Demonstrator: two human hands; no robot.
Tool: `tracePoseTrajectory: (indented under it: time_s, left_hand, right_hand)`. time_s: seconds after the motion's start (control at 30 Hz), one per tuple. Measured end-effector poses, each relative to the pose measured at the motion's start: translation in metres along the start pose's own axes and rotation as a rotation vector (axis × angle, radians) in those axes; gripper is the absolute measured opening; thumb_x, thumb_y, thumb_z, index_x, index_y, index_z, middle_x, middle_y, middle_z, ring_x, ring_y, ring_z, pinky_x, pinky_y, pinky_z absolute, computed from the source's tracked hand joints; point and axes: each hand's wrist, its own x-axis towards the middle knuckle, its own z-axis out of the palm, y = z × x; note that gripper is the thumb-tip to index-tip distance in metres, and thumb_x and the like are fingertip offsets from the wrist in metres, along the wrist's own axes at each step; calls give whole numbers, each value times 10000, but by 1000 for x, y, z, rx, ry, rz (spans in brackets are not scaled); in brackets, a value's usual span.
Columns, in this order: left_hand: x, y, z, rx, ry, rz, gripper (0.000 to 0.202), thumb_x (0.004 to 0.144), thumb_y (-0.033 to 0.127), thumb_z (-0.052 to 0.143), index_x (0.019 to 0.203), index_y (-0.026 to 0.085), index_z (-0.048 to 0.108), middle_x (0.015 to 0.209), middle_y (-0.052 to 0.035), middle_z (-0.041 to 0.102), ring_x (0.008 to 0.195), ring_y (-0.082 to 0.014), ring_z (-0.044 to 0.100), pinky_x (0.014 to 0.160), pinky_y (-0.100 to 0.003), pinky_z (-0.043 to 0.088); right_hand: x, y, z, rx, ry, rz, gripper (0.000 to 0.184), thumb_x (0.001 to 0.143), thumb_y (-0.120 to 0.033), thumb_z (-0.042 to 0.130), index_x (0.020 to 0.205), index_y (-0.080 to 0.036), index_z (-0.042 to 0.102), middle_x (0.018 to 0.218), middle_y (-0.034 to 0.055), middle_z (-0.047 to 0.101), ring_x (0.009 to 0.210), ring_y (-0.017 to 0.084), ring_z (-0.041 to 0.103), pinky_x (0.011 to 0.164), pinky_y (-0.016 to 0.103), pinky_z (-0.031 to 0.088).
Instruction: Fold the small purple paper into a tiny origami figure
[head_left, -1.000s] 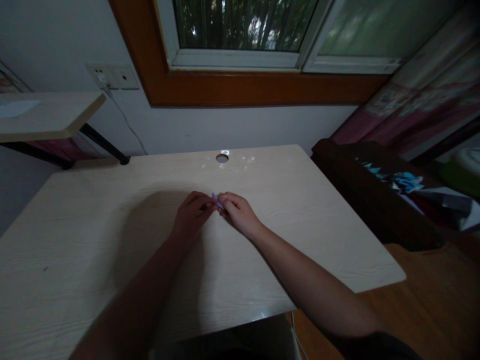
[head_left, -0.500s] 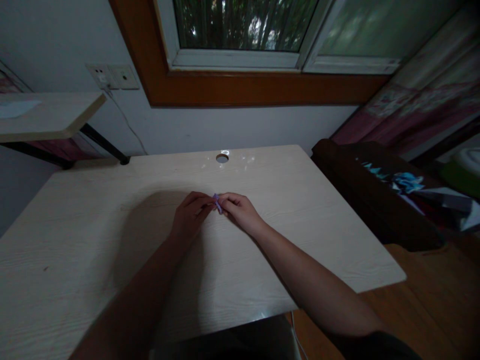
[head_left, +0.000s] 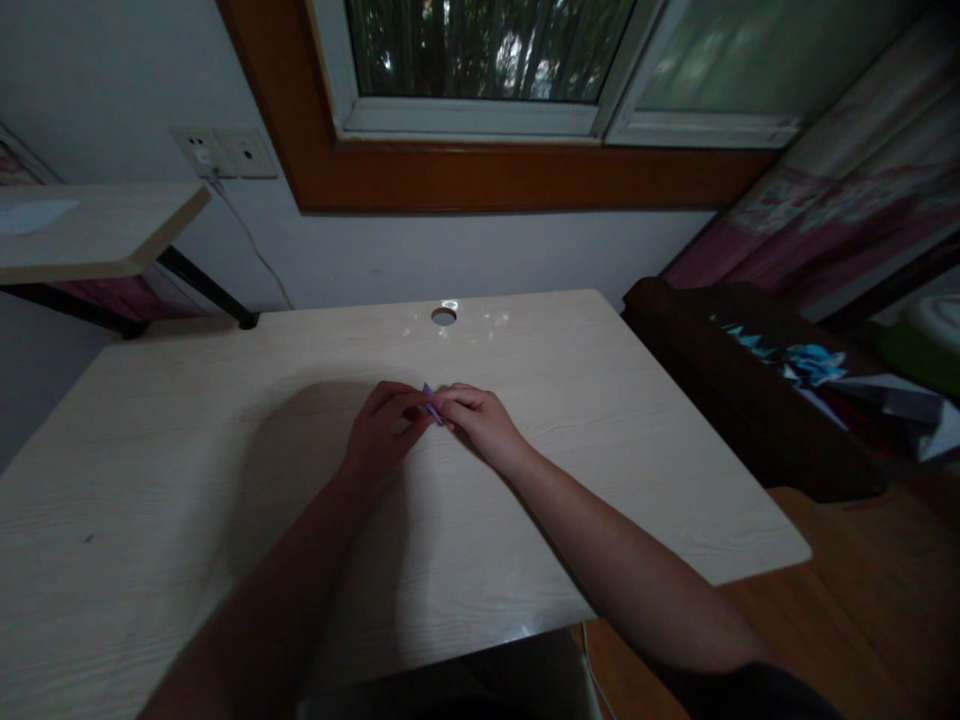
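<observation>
A small folded piece of purple paper point(head_left: 430, 404) sits between my two hands over the middle of the pale wooden desk point(head_left: 187, 450). My left hand point(head_left: 382, 432) pinches it from the left with curled fingers. From the right, my right hand point(head_left: 480, 425) grips the same paper with its fingertips pressed together. Most of the paper is hidden by my fingers. Both hands rest low on the desk surface.
A round cable hole point(head_left: 443, 316) lies near the desk's far edge. A raised side shelf point(head_left: 90, 230) stands at the left, with wall sockets point(head_left: 225, 153) behind. A dark wooden piece of furniture point(head_left: 750, 390) with coloured papers point(head_left: 814, 362) stands at the right.
The hands have stayed in place; the fingers shifted slightly and the purple paper's visible tip turned a little between them.
</observation>
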Motion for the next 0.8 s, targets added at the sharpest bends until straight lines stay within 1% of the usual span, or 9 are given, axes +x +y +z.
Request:
tracePoseTrajectory:
  time_s: [0.1,0.2,0.37,0.47,0.6,0.7,0.8]
  left_hand:
    - [0,0,-1,26,22,-1,126,889,239,658,1012,222,682,1010,-31,613,757,-96,647,735,-257,593]
    - [1,2,-2,70,54,36,85,895,224,653,972,215,688,979,-36,643,846,-124,654,763,-264,587]
    - [4,5,-3,130,89,111,82,885,186,663,958,212,687,951,-37,675,882,-136,654,814,-281,568]
    - [3,5,-2,127,77,125,119,888,164,644,990,215,680,972,-42,672,890,-139,651,814,-284,564]
    - [3,5,-2,115,44,136,171,877,142,636,1027,219,665,1005,-49,666,916,-149,648,831,-297,561]
    - [3,4,-3,115,9,148,182,865,154,648,1034,221,657,1017,-59,662,936,-164,645,842,-315,557]
    - [2,2,-5,152,-5,164,157,867,163,639,1013,219,652,995,-62,652,909,-164,636,812,-309,556]
  right_hand:
    - [0,0,0,-45,2,-26,150,817,-327,674,798,-205,760,758,2,612,636,111,526,598,255,393]
    - [-1,-1,1,-72,14,-38,167,829,-337,665,793,-200,755,755,4,609,630,109,517,593,257,387]
    - [-4,-3,5,-9,27,0,188,801,-361,700,838,-182,743,705,2,614,578,99,496,543,247,362]
    - [-5,-2,7,43,31,36,222,766,-367,731,883,-178,722,651,-16,616,537,91,492,532,238,373]
    - [-7,-3,7,38,42,31,232,751,-358,734,891,-177,696,598,-39,594,512,84,500,536,227,394]
    - [-7,-4,8,21,55,21,208,759,-342,716,872,-170,690,600,-33,601,510,84,505,538,223,403]
    - [-8,-3,8,7,68,14,206,758,-344,719,869,-173,691,625,-23,609,520,92,510,530,226,407]
